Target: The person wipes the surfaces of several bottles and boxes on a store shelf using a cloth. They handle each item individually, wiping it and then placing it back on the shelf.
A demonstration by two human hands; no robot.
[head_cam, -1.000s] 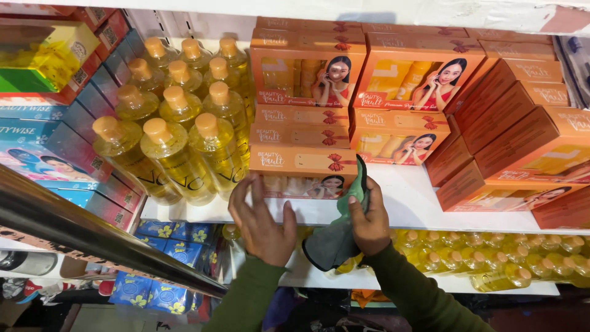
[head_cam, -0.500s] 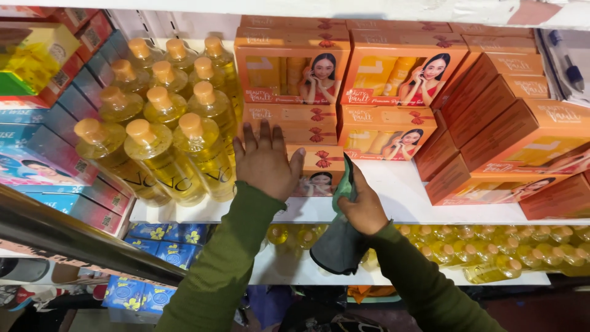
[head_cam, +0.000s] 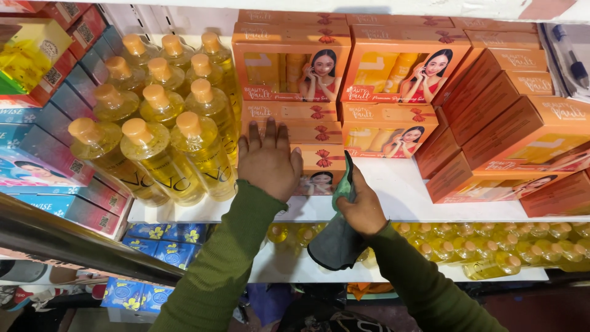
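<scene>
Nearest the camera, two green sleeves (head_cam: 227, 270) reaching up from the bottom edge toward a white shelf (head_cam: 393, 193). Right hand (head_cam: 364, 206) clenched at the shelf's front lip, its grip closed around a dark green cloth (head_cam: 339, 237); one corner of the cloth poking up above the fingers, the rest hanging down below the shelf edge. Left hand (head_cam: 268, 161) released, fingers spread and straight, palm laid flat against the front of a low stack of orange boxes (head_cam: 310, 138) standing on the shelf; fingertips on the upper boxes of the stack, the heel of the hand near the shelf lip. Nothing gripped there, only touched. Just left of that hand, a block of yellow bottles (head_cam: 166, 129) with tan caps, packed in rows, the closest bottle close beside the thumb side. To the right of the cloth, a bare stretch of shelf, then slanted orange cartons (head_cam: 510, 141) leaning in a row. Below, on a lower shelf, small yellow bottles (head_cam: 491, 246) lying in a band, and blue packets (head_cam: 147, 237) lower left. A dark metal rail (head_cam: 74, 246) crossing the lower left corner. Further back, larger orange picture boxes (head_cam: 344, 64) stacked behind the low stack. Far left, blue and red cartons (head_cam: 43, 141) stacked on edge.
</scene>
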